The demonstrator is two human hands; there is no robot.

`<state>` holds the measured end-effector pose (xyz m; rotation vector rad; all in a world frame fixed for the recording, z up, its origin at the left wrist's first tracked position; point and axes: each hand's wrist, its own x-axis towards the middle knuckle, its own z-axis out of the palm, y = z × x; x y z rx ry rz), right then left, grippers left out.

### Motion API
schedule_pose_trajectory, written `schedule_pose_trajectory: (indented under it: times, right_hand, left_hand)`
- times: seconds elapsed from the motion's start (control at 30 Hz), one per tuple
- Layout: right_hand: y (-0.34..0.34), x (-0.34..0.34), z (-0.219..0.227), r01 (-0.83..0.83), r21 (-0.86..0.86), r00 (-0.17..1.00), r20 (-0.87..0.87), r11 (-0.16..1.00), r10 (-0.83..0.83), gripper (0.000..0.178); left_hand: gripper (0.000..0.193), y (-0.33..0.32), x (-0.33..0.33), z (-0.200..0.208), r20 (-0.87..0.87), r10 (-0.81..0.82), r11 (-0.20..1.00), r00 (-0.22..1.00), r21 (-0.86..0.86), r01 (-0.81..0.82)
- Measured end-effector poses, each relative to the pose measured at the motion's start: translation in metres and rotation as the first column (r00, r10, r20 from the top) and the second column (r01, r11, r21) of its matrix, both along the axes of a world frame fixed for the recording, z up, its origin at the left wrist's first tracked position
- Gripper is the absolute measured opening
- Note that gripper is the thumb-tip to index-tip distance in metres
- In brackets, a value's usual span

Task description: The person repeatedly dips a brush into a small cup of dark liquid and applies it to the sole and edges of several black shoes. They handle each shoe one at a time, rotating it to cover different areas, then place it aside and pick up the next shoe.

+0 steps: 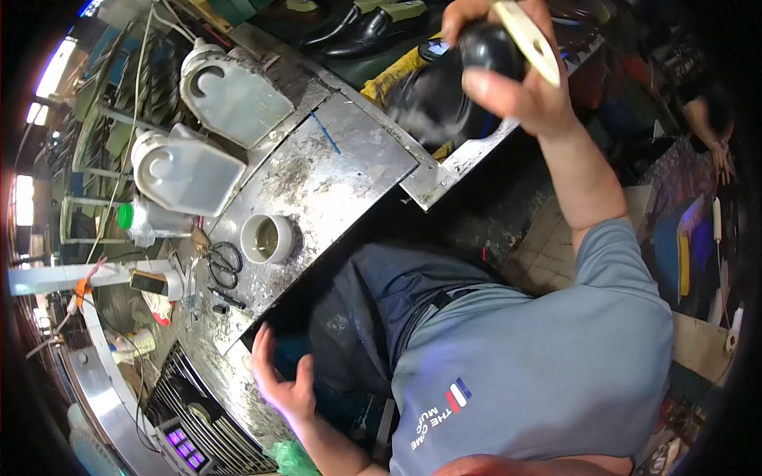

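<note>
My right hand (516, 79) is raised at the upper right, its thumb and fingers closed round a glossy, rounded black piece (488, 47) that looks like the toe of a shoe. A flat cream handle (532, 44) with a hole in it, like a brush's, lies across the same hand; its far end is hidden. Just below is a dark leather shoe or piece (432, 103), partly blurred, at the bench edge beside a yellow cloth (397, 71). Down at the lower left, my left hand (286, 385) holds nothing, fingers apart, near the bench corner.
On the worn metal bench (349, 147) stand a white cup (267, 238) of liquid and two translucent jugs (234, 95). Black scissors (225, 264) and a blue stick (325, 132) lie there too. Black shoes (369, 32) line the back. A grille (202, 412) is at the lower left.
</note>
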<state>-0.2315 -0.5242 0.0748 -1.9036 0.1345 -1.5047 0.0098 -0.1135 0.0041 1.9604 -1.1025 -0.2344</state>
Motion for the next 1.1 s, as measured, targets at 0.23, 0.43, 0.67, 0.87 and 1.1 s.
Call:
schedule_pose_trajectory:
  times: [0.23,0.43,0.67,0.87,1.1]
  right_hand:
    - [0.129,0.101,0.007,-0.799,0.417,0.525,0.132,0.433,0.841,0.067]
    - [0.182,0.172,-0.027,-0.75,0.653,0.278,0.174,0.1,0.945,0.07]
    - [0.16,0.204,-0.04,-0.623,0.502,0.555,-0.257,0.6,0.791,0.027]
    - [0.121,0.225,-0.04,-0.373,0.019,0.758,-0.57,0.927,0.317,0.043]
    - [0.103,0.264,-0.084,-0.356,-0.161,0.544,-0.836,0.92,0.065,0.023]
  left_hand:
    - [0.117,-0.06,-0.024,0.031,-0.473,-0.341,0.939,0.812,-0.146,0.31]
    - [0.095,0.006,-0.022,-0.009,-0.866,-0.253,0.967,0.432,-0.22,0.125]
    - [0.1,0.075,-0.043,-0.078,-0.8,-0.479,0.796,0.361,-0.57,-0.206]
    - [0.116,0.094,-0.077,-0.108,-0.799,-0.583,0.679,0.149,-0.579,-0.451]
    - [0.107,0.107,-0.082,-0.117,-0.885,-0.394,0.734,0.247,-0.465,-0.496]
